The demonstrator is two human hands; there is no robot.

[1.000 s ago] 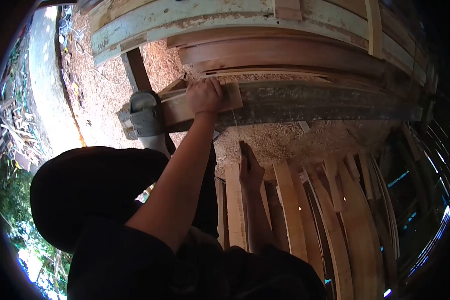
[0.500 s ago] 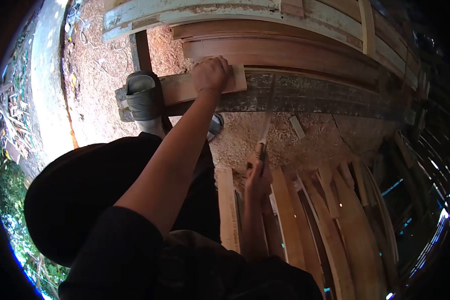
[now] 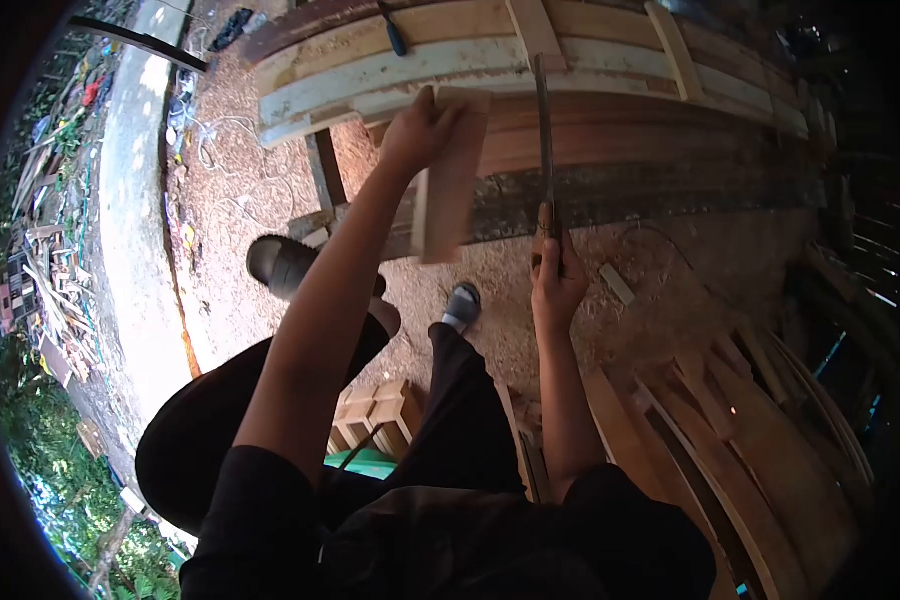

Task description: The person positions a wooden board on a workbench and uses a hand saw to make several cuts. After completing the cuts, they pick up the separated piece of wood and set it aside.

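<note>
My left hand (image 3: 417,132) grips the upper end of a short wooden board (image 3: 452,205), which hangs tilted and slightly blurred in front of the dark beam (image 3: 610,195). In my right hand (image 3: 558,288) is a handsaw (image 3: 545,135), fingers wrapped round its handle. Its narrow blade points away from me, crossing over the beam and the stacked planks beyond. The saw and the board are apart.
Long planks (image 3: 450,62) lie stacked at the far side, with a blue-handled tool (image 3: 394,38) on them. More boards (image 3: 710,450) lean at my lower right. A small offcut (image 3: 617,284) rests on the sawdust-covered ground. My sandalled foot (image 3: 462,305) stands near the beam.
My left hand has lifted the board off the beam and turned it from lying crosswise to hanging steeply. My raised foot has come off the board. The saw has moved farther forward, over the planks.
</note>
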